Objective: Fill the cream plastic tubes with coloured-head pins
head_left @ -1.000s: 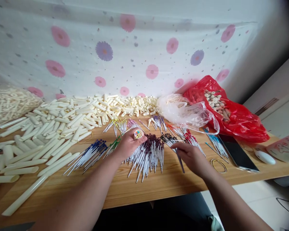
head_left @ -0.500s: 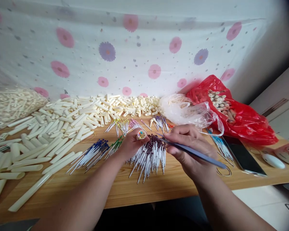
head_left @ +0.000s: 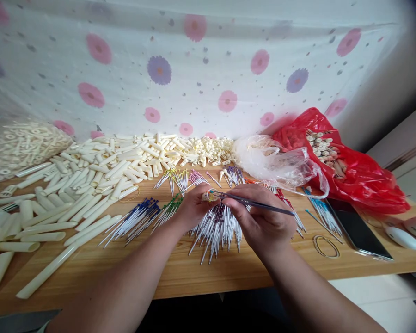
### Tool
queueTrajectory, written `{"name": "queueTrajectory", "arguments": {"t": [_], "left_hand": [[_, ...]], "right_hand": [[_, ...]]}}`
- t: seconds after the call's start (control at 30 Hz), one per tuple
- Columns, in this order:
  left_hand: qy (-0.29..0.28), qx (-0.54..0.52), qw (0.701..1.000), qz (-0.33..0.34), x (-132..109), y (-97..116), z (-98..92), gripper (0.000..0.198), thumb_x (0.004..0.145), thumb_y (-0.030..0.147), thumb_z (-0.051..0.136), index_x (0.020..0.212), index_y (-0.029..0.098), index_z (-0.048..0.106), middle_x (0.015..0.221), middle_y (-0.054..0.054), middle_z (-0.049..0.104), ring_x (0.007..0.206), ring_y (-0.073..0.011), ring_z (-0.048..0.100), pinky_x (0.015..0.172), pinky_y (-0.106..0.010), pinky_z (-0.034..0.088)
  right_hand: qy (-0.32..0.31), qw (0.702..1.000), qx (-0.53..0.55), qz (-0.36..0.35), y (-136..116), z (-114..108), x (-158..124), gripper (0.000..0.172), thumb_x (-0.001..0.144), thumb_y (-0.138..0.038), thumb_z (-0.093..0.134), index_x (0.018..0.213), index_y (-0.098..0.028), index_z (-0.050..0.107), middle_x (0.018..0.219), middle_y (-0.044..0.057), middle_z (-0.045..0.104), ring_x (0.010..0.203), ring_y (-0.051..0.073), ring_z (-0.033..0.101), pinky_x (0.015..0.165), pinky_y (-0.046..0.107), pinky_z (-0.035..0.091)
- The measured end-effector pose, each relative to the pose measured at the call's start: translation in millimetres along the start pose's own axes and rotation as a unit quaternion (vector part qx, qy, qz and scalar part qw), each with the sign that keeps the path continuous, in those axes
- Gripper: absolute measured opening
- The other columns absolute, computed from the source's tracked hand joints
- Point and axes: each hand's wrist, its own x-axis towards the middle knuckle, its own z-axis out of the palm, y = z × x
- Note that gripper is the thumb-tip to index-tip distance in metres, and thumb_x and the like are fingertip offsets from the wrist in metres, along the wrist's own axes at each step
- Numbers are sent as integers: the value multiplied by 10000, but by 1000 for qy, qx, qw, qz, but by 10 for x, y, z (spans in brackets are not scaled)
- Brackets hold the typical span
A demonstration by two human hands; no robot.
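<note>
My left hand is closed round a small white tube with coloured bits showing in its open end. In my right hand I pinch a thin dark-tipped refill stick; its tip touches the tube's mouth. Both hands hover over a pile of white refill sticks with dark red tips on the wooden table. Bundles with blue tips and green tips lie to the left.
A heap of cream plastic tubes covers the left of the table. A clear bag and a red bag sit at back right. A black phone, a rubber band and a white mouse lie at right.
My right hand picked a stick off the table, lifted it and brought its tip to the tube in my left hand. The left hand stayed almost still.
</note>
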Motion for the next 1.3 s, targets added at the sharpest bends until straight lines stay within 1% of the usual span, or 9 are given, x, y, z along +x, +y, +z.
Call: {"name": "queueTrajectory", "arguments": {"t": [0.2,0.27,0.4,0.5,0.7,0.83,1.0,1.13,1.3], "left_hand": [[-9,11,1000,14,1,9,-2,504,792,651,486,659,172,567,713,-17,534,709,-174,490,683,-307,386],[-12,24,999,26,0,1,-4,501,802,653,466,714,176,590,763,-32,565,759,-192,507,720,-320,394],[25,67,995,64,-2,-30,-2,487,836,632,420,878,184,606,874,-64,597,874,-220,520,803,-338,395],[42,95,991,84,1,-48,0,527,844,658,347,844,188,585,844,-67,587,866,-223,504,801,-346,390],[32,69,996,48,7,-37,2,548,816,695,351,667,188,494,715,-14,480,728,-181,459,685,-311,377],[-6,3,1000,11,0,-50,9,495,815,659,427,692,185,499,726,-10,495,731,-176,465,687,-307,390],[-35,-73,996,-38,-17,-48,20,434,813,603,504,764,172,507,728,0,489,704,-162,463,670,-304,390],[-56,-67,995,-45,-23,-15,18,444,806,611,507,773,168,518,749,-5,503,722,-170,479,679,-310,391],[-74,-44,996,-28,-28,-10,18,454,808,624,487,774,174,533,753,-15,524,730,-179,486,674,-312,409]], "right_hand": [[-6,1000,-25,-2,-11,18,7,105,796,-148,667,857,-220,621,726,5,710,653,134,675,581,259,560],[-6,1000,-29,9,-13,14,5,92,802,-141,656,844,-215,623,721,8,703,644,123,665,564,243,547],[2,999,-29,40,-18,8,0,85,806,-147,652,848,-216,625,716,2,690,634,117,651,567,241,539],[3,999,-27,43,-15,25,-1,74,809,-159,649,839,-223,627,711,-7,687,629,121,652,567,246,539],[4,999,-28,22,13,47,8,76,802,-187,665,840,-226,612,729,-1,692,654,133,661,592,262,549],[2,999,-8,38,10,-5,18,99,803,-176,665,870,-224,609,747,4,689,700,142,663,639,289,556],[-2,1000,6,27,12,-38,27,118,797,-142,665,866,-212,601,749,6,688,699,135,661,641,280,553],[-1,1000,2,14,26,-16,29,121,801,-136,655,869,-219,598,743,-3,690,691,130,661,644,273,553],[-2,1000,1,13,27,7,38,110,808,-131,645,863,-216,603,741,-2,693,691,129,661,646,267,551]]}}
